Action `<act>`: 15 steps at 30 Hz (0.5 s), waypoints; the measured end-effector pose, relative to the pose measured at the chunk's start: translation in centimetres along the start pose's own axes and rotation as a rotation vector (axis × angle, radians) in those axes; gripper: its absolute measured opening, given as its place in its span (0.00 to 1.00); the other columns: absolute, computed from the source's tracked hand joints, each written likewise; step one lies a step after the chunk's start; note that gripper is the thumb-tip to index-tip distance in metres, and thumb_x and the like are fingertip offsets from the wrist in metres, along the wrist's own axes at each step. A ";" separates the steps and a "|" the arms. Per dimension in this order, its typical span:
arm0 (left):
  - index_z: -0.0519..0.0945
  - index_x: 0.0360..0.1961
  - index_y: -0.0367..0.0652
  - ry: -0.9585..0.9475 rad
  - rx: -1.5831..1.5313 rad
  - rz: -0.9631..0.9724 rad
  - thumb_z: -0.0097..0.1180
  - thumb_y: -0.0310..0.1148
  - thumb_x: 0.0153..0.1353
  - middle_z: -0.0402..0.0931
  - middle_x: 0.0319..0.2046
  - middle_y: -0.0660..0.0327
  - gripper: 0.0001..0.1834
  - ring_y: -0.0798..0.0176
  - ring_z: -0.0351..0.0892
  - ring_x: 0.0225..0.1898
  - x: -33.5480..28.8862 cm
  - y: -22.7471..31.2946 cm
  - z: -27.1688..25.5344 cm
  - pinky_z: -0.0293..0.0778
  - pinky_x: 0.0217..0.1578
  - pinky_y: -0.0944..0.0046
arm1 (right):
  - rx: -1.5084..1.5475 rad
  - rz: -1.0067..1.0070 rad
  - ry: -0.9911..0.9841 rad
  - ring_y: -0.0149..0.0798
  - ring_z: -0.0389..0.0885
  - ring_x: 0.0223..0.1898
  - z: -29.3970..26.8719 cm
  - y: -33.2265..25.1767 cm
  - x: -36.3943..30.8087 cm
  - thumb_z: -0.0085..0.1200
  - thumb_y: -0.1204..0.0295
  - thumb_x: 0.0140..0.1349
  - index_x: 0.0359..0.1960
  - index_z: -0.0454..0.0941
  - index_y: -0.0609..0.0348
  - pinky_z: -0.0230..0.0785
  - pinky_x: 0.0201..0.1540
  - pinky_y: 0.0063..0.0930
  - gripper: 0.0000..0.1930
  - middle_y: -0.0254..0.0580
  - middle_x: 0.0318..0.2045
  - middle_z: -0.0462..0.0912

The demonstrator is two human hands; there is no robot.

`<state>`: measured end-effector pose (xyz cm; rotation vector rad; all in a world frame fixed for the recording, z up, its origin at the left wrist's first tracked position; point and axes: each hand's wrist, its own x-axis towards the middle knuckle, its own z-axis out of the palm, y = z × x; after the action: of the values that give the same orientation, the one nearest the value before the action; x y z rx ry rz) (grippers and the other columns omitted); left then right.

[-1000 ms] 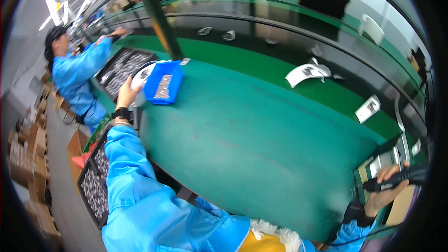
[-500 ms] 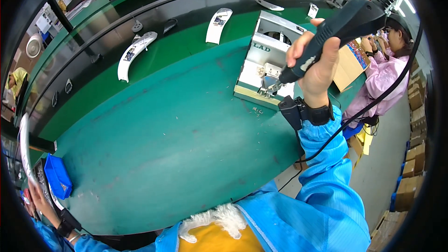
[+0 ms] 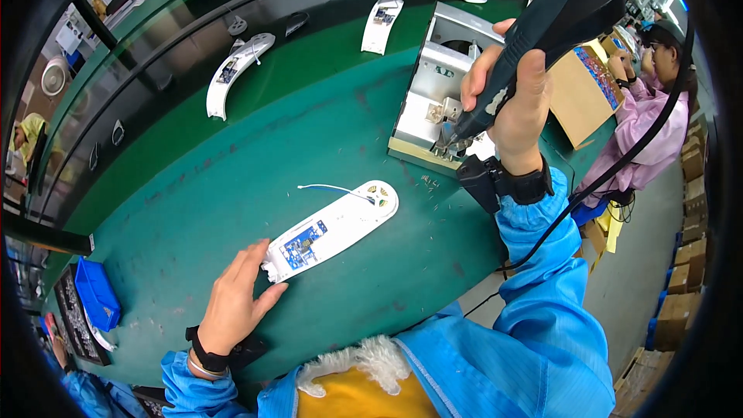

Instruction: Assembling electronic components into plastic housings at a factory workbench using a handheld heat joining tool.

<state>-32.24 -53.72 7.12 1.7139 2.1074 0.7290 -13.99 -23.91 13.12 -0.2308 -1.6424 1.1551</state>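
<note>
My left hand (image 3: 236, 294) grips the near left end of a long white plastic housing (image 3: 344, 228), thumb on one side and fingers on the other. The housing lies over the green bench with its inner side up, showing a blue circuit board (image 3: 303, 246) and a white-and-blue wire (image 3: 333, 189) at its rounded end. My right hand (image 3: 520, 120) is wrapped round a black electric screwdriver (image 3: 534, 39), which points down and left. Its tip is at the front of a metal screw feeder (image 3: 422, 120); whether a screw sits on the tip, I cannot tell.
Loose screws (image 3: 429, 182) lie beside the feeder. Similar white housings (image 3: 232, 73) rest on the green belt beyond. A blue bin (image 3: 97, 294) and a black tray (image 3: 76, 321) stand at left. The screwdriver cable (image 3: 619, 166) hangs past my right arm. A co-worker in pink (image 3: 635, 135) sits at right.
My left hand has come from the far left edge to the middle of the bench with the white housing. The screwdriver stays at the feeder, shifted slightly in view.
</note>
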 end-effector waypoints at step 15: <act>0.72 0.48 0.36 -0.006 -0.069 0.065 0.65 0.35 0.41 0.75 0.37 0.50 0.30 0.49 0.76 0.33 2.0 1.1 -0.8 0.73 0.33 0.60 | 0.072 0.020 -0.062 0.30 0.69 0.12 2.7 -0.5 -0.1 0.48 0.57 0.60 0.39 0.66 0.65 0.61 0.16 0.20 0.20 0.40 0.14 0.70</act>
<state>-32.22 -51.79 8.60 1.7521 2.0073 0.8043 -16.02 -25.72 13.53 -0.1673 -1.6523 1.2448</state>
